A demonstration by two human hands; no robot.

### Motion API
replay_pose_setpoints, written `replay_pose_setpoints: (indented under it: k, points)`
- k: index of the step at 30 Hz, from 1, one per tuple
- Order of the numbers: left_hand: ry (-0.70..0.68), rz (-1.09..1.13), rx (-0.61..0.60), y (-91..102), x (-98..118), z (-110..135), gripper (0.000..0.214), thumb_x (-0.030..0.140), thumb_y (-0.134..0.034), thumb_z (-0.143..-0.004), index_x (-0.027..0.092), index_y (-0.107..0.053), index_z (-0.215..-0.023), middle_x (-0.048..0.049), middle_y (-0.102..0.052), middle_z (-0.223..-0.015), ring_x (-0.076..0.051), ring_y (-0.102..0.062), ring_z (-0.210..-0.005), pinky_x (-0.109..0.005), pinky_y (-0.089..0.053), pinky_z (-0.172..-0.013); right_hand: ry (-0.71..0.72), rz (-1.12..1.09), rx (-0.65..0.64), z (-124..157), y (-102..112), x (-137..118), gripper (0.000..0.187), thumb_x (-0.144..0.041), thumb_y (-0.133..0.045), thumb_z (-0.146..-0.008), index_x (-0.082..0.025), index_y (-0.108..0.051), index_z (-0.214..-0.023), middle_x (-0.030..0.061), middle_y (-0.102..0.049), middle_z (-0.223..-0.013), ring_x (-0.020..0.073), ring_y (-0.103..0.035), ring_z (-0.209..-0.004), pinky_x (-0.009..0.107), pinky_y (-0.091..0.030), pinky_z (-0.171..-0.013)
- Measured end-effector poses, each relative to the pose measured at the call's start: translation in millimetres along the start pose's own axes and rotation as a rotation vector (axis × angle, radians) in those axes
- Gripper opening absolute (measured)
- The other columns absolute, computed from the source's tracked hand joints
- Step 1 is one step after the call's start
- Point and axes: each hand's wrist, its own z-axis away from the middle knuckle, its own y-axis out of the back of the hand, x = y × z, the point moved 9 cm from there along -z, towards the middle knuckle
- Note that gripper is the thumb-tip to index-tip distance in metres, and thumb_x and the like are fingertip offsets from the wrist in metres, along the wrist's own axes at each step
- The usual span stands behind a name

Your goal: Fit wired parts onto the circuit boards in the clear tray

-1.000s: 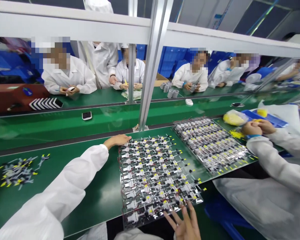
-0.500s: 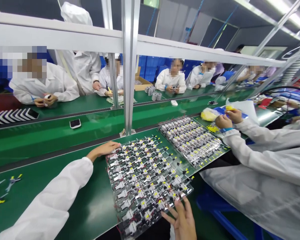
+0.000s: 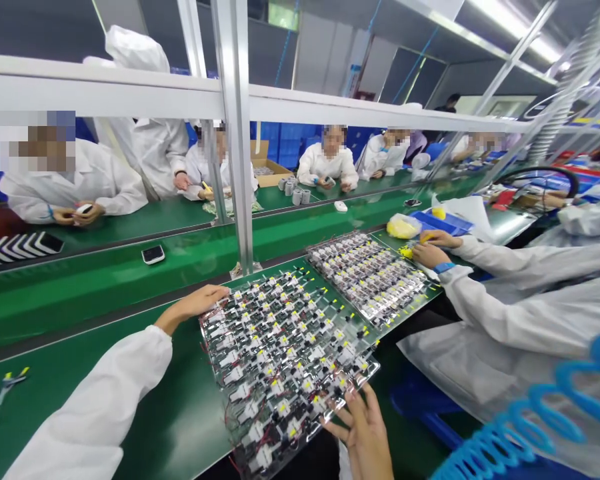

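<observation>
Head view: left hand point(image 3: 193, 308), right hand point(image 3: 363, 427) on clear plastic tray point(image 3: 365, 373).

left hand point(image 3: 193, 308), right hand point(image 3: 361, 433) on clear tray of wired parts point(image 3: 351, 395) (fingers point(image 3: 347, 417) spread)

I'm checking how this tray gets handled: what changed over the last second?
The right hand drew its spread fingers together at the near edge of the clear plastic tray of wired white components, and a blue coiled hose entered view. The left hand stayed resting at the tray's far edge.
</observation>
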Motion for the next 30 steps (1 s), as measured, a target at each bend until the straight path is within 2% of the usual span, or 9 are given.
replay_pose_setpoints:
  k: [3,7,11,15,18,21,26,30]
  points:
    - [-0.007,0.017,-0.019,-1.0,10,-1,0.069,0.083,-0.056,-0.076,0.020,-0.077,-0.095,-0.0059,-0.077,-0.105,-0.030,-0.065,-0.104,-0.036,-0.051,-0.097,-0.010,-0.009,-0.052,1,-5,-11,0.104,-0.052,-0.094,-0.059,-0.037,-0.040,-0.147,0.0013,-0.067,-0.115,0.0250,-0.072,-0.091,0.038,-0.065,-0.065]
    - [-0.022,0.009,-0.034,-2.6,27,-7,0.067,0.082,-0.053,-0.080,0.020,-0.077,-0.094,-0.0046,-0.076,-0.107,-0.028,-0.065,-0.102,-0.033,-0.051,-0.094,0.059,-0.032,-0.031,0,-7,-42,0.091,-0.056,-0.092,-0.060,-0.037,-0.051,-0.139,0.0014,-0.069,-0.111,0.0245,-0.071,-0.085,0.038,-0.064,-0.062]
    - [-0.042,0.027,0.025,-1.6,54,-23,0.064,0.078,-0.058,-0.078,0.020,-0.078,-0.096,-0.0048,-0.076,-0.111,-0.028,-0.065,-0.104,-0.031,-0.050,-0.093,0.089,-0.028,-0.026,-12,-4,-82,0.081,-0.052,-0.092,-0.059,-0.032,-0.055,-0.129,-0.0014,-0.067,-0.101,0.0223,-0.072,-0.077,0.036,-0.064,-0.056]
    - [-0.084,0.041,0.065,-7.8,90,-52,0.068,0.081,-0.059,-0.074,0.018,-0.076,-0.089,-0.0048,-0.075,-0.092,-0.026,-0.064,-0.089,-0.031,-0.051,-0.079,0.150,-0.008,-0.052,-40,1,-133,0.075,-0.044,-0.091,-0.060,-0.029,-0.056,-0.125,-0.0018,-0.068,-0.098,0.0194,-0.071,-0.071,0.032,-0.063,-0.054]
    - [-0.123,0.041,0.067,-17.8,118,-87,0.068,0.084,-0.057,-0.073,0.017,-0.069,-0.077,-0.0022,-0.067,-0.072,-0.021,-0.058,-0.072,-0.029,-0.047,-0.068,0.195,-0.001,-0.067,-69,7,-170,0.070,-0.038,-0.089,-0.060,-0.027,-0.058,-0.122,0.0000,-0.070,-0.101,0.0193,-0.071,-0.071,0.032,-0.062,-0.054]
    - [-0.152,0.037,0.070,-29.5,145,-133,0.067,0.085,-0.056,-0.072,0.018,-0.062,-0.068,-0.0009,-0.060,-0.063,-0.018,-0.053,-0.064,-0.029,-0.044,-0.061,0.230,0.006,-0.065,-102,12,-203,0.065,-0.035,-0.088,-0.059,-0.026,-0.059,-0.117,0.0000,-0.071,-0.097,0.0194,-0.071,-0.068,0.031,-0.061,-0.053]
    - [-0.193,0.046,0.045,-52.2,186,-217,0.064,0.081,-0.057,-0.075,0.018,-0.063,-0.071,-0.0005,-0.057,-0.059,-0.019,-0.053,-0.063,-0.029,-0.043,-0.062,0.289,0.005,-0.046,-160,21,-251,0.054,-0.032,-0.085,-0.061,-0.025,-0.061,-0.109,-0.0007,-0.071,-0.095,0.0179,-0.069,-0.065,0.029,-0.060,-0.053]
    - [-0.222,0.045,0.041,-71.1,207,-271,0.064,0.082,-0.055,-0.076,0.018,-0.061,-0.071,0.0004,-0.054,-0.059,-0.019,-0.051,-0.064,-0.029,-0.042,-0.062,0.307,0.011,-0.019,-206,28,-276,0.049,-0.031,-0.083,-0.063,-0.025,-0.062,-0.106,-0.0013,-0.069,-0.095,0.0175,-0.070,-0.067,0.029,-0.060,-0.055]
